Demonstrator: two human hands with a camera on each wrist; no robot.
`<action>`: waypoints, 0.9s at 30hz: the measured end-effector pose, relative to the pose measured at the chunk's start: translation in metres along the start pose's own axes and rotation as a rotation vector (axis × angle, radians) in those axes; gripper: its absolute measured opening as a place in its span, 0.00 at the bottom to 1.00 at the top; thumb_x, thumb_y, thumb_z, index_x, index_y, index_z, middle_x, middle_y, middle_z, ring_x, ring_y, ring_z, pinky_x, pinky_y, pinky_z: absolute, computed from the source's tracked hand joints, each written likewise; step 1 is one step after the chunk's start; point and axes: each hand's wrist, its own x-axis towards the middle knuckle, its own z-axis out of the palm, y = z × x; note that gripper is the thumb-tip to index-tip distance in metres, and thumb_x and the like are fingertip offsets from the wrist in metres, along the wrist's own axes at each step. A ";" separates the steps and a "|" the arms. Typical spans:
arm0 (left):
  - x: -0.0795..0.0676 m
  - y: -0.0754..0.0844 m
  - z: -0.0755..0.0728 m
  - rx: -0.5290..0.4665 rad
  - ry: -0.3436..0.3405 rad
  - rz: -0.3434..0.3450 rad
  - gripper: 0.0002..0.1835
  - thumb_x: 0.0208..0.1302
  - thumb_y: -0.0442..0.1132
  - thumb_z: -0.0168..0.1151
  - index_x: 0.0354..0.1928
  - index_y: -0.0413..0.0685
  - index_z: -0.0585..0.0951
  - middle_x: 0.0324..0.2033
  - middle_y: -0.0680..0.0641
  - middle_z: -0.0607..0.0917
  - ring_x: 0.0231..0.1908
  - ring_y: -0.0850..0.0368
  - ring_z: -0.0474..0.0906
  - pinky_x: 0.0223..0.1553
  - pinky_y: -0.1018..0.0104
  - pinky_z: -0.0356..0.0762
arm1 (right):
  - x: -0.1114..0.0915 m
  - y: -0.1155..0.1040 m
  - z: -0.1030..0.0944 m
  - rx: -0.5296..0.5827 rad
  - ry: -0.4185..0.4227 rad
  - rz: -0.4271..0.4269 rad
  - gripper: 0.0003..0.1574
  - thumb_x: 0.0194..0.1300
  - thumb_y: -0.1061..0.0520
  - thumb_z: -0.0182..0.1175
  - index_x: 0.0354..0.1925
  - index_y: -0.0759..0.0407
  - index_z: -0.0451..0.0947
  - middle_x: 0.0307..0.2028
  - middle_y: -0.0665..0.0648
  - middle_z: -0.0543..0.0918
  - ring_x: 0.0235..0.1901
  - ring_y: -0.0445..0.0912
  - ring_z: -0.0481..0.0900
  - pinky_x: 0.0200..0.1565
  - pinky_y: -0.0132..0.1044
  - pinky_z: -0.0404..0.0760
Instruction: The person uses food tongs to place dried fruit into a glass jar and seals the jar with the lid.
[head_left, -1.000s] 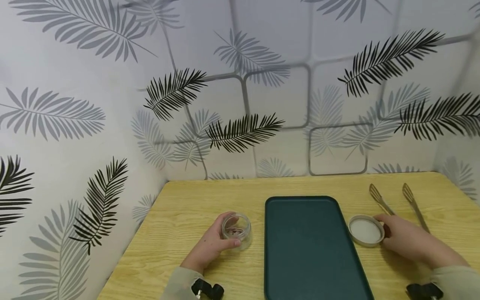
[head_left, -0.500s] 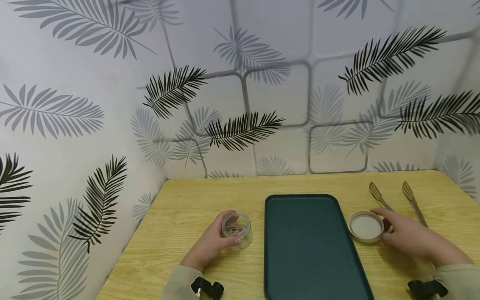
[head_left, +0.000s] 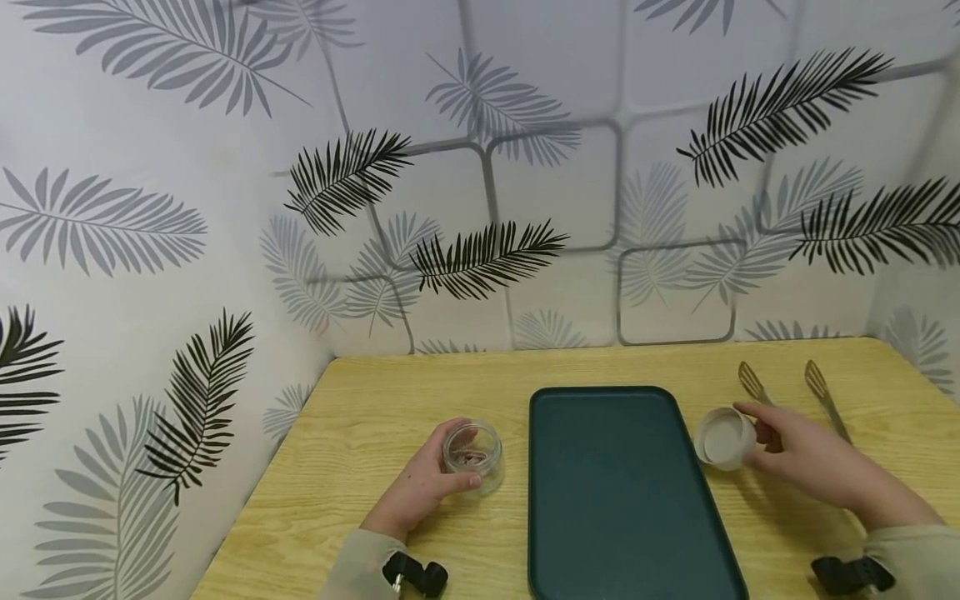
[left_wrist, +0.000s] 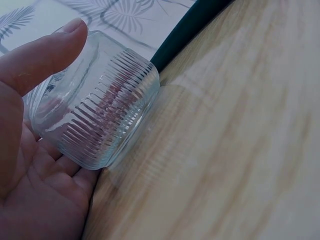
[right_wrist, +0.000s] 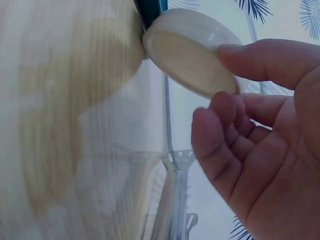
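Note:
My left hand point(head_left: 420, 492) grips a ribbed clear glass jar point(head_left: 489, 477), thumb on the near side and fingers behind it. The jar stands upright and uncovered on the table, left of the dark green tray point(head_left: 622, 492). Small reddish-brown pieces show through its ribbed wall point(left_wrist: 110, 100). My right hand point(head_left: 813, 458) pinches a round pale lid point(head_left: 724, 438) at its edge, between thumb and fingers. The lid is tilted above the table beside the tray's right edge. In the right wrist view the lid point(right_wrist: 190, 62) is up off the wood, its flat face visible.
Two slotted long-handled utensils lie at the back right, the left one point(head_left: 752, 382) and the right one point(head_left: 819, 387), handles partly behind my right hand. A leaf-patterned wall point(head_left: 525, 317) borders the wooden table point(head_left: 420, 392) at the back and left.
My right hand has raised the lid slightly, moved it a little left and tilted it. My left hand and the jar have stayed put.

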 end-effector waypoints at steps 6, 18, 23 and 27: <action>0.000 0.001 0.000 0.002 0.002 0.001 0.44 0.62 0.42 0.74 0.76 0.54 0.61 0.72 0.45 0.68 0.70 0.49 0.64 0.68 0.48 0.58 | 0.001 -0.007 0.006 0.041 0.027 -0.052 0.46 0.66 0.57 0.69 0.73 0.72 0.60 0.50 0.61 0.79 0.40 0.43 0.80 0.35 0.36 0.79; 0.001 -0.001 0.000 -0.004 0.002 -0.001 0.43 0.62 0.41 0.74 0.75 0.54 0.62 0.72 0.45 0.68 0.71 0.49 0.63 0.68 0.48 0.56 | 0.000 -0.006 0.015 0.301 -0.062 -0.092 0.47 0.71 0.52 0.64 0.78 0.57 0.51 0.73 0.71 0.56 0.61 0.74 0.70 0.44 0.41 0.82; 0.001 -0.001 0.001 -0.004 -0.001 0.002 0.44 0.62 0.41 0.74 0.76 0.54 0.61 0.72 0.44 0.68 0.71 0.49 0.62 0.68 0.47 0.57 | 0.002 -0.005 0.018 0.315 -0.082 -0.111 0.50 0.70 0.51 0.65 0.78 0.59 0.49 0.75 0.70 0.52 0.61 0.77 0.68 0.50 0.50 0.81; 0.000 -0.001 0.000 -0.007 0.000 0.003 0.44 0.61 0.42 0.75 0.76 0.54 0.61 0.72 0.44 0.67 0.72 0.49 0.62 0.68 0.48 0.57 | 0.004 -0.003 0.021 0.328 -0.103 -0.094 0.50 0.70 0.49 0.65 0.78 0.57 0.49 0.76 0.68 0.53 0.64 0.76 0.65 0.55 0.56 0.77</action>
